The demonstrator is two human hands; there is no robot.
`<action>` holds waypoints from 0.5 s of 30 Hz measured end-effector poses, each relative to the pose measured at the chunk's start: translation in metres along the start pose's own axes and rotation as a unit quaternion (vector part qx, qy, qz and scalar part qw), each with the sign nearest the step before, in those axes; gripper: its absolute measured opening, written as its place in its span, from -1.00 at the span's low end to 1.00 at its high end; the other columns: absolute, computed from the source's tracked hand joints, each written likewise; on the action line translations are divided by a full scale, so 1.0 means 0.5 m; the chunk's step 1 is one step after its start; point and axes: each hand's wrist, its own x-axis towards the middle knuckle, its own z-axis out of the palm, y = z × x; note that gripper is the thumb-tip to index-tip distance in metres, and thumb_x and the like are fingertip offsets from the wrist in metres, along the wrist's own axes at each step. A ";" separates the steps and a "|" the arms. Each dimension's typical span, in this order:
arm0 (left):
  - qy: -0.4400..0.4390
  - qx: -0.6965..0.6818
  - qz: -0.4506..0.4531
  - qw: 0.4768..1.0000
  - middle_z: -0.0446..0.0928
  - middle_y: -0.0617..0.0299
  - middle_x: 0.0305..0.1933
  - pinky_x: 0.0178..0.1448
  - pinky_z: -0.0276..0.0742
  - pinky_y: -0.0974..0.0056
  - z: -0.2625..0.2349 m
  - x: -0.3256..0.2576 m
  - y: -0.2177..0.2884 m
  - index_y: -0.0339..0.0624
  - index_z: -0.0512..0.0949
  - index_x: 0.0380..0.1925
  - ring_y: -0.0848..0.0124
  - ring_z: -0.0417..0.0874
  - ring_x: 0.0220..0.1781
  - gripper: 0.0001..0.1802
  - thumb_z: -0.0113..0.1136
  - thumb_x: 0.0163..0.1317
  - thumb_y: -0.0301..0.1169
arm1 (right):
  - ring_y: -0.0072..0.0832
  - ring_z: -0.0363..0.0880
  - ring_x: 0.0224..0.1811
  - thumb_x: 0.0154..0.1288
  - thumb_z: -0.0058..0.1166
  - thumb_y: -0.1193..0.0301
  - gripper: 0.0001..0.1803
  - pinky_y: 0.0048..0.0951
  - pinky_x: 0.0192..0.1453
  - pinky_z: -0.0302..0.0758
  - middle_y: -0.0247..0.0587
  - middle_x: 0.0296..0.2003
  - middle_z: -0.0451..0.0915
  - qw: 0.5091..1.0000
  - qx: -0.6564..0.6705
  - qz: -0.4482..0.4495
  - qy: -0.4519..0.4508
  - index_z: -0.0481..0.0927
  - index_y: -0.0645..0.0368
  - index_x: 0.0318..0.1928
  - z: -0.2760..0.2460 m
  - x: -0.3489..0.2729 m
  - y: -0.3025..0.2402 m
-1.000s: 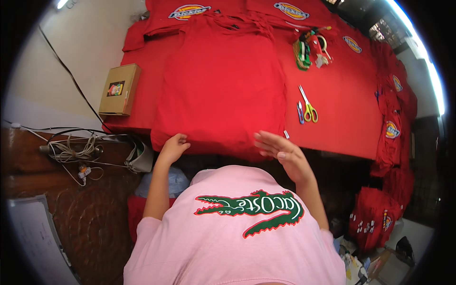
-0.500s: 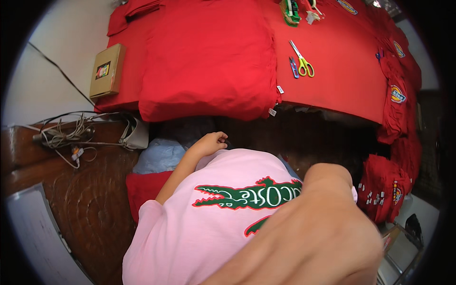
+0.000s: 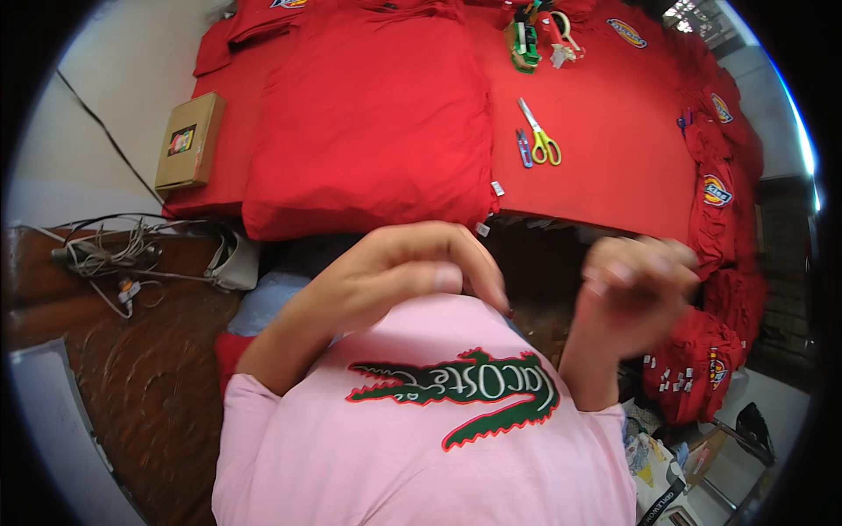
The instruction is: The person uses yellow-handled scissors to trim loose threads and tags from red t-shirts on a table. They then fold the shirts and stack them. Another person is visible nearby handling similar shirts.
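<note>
My left hand point(image 3: 395, 270) is raised in front of my pink shirt point(image 3: 377, 438), below the near edge of the red garments. Its fingers bend loosely, the thumb stands apart from them, and nothing shows in it. To the right, my right hand point(image 3: 638, 279) is lifted with curled fingers, smeared by motion; whether it holds anything cannot be made out. Closest to my left hand is a flat pile of red shirts point(image 3: 368, 123) on the red-covered table point(image 3: 605, 131). Yellow-handled scissors point(image 3: 541, 140) and small blue thread snips point(image 3: 524, 149) lie right of that pile.
A cardboard box point(image 3: 189, 140) stands at the table's left edge. A green tape dispenser point(image 3: 524, 48) and a red one point(image 3: 561, 39) are at the back. Folded red garments point(image 3: 715, 193) line the right side, with a red bundle point(image 3: 693, 368) lower down. Tangled cables point(image 3: 114, 254) lie left.
My right hand has moved away from close before the camera, toward the table's near edge. My left hand has come up and to the right. The view has shifted slightly.
</note>
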 end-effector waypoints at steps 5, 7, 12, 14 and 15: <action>-0.224 -0.210 0.087 0.948 0.56 -0.11 0.18 0.23 0.54 -0.02 0.070 -0.040 0.152 -0.33 0.55 0.09 0.16 0.55 0.26 -0.44 -0.15 0.51 -0.03 | -0.13 0.44 0.43 0.47 0.06 0.06 -0.38 -0.16 0.57 0.21 0.02 0.34 0.51 0.895 0.048 0.439 0.063 0.50 0.21 0.36 -0.086 -0.264 0.214; -0.249 -0.178 0.077 0.949 0.57 -0.13 0.16 0.21 0.55 -0.02 0.051 -0.033 0.158 -0.35 0.54 0.09 0.14 0.56 0.24 -0.41 -0.16 0.51 0.00 | -0.12 0.26 0.56 0.56 -0.04 0.00 -0.38 -0.18 0.63 0.05 -0.02 0.47 0.36 0.891 -0.193 0.399 -0.101 0.45 0.06 0.45 -0.096 -0.299 0.265; -0.301 -0.112 0.044 0.946 0.58 -0.18 0.13 0.18 0.57 0.00 0.017 0.044 0.147 -0.42 0.53 0.10 0.09 0.60 0.17 -0.33 -0.20 0.51 0.05 | -0.08 0.59 0.25 0.51 0.03 -0.07 -0.40 -0.22 0.34 0.45 0.06 0.17 0.65 0.698 -0.208 0.685 0.013 0.63 0.13 0.27 -0.160 -0.313 0.304; -0.310 -0.106 0.039 0.944 0.59 -0.20 0.12 0.16 0.58 0.00 0.016 0.066 0.143 -0.45 0.52 0.10 0.07 0.61 0.15 -0.30 -0.21 0.51 0.07 | -0.15 0.70 0.03 0.49 0.06 -0.08 -0.41 -0.22 0.14 0.56 0.04 -0.04 0.73 0.680 -0.274 0.680 0.018 0.69 0.19 0.13 -0.189 -0.306 0.331; -0.308 -0.111 0.041 0.944 0.59 -0.22 0.11 0.15 0.59 0.01 0.016 0.075 0.137 -0.47 0.52 0.10 0.06 0.62 0.14 -0.28 -0.22 0.51 0.08 | -0.21 0.72 -0.10 0.48 0.08 -0.07 -0.42 -0.22 0.03 0.59 0.01 -0.15 0.75 0.715 -0.302 0.630 0.038 0.72 0.23 0.04 -0.200 -0.310 0.358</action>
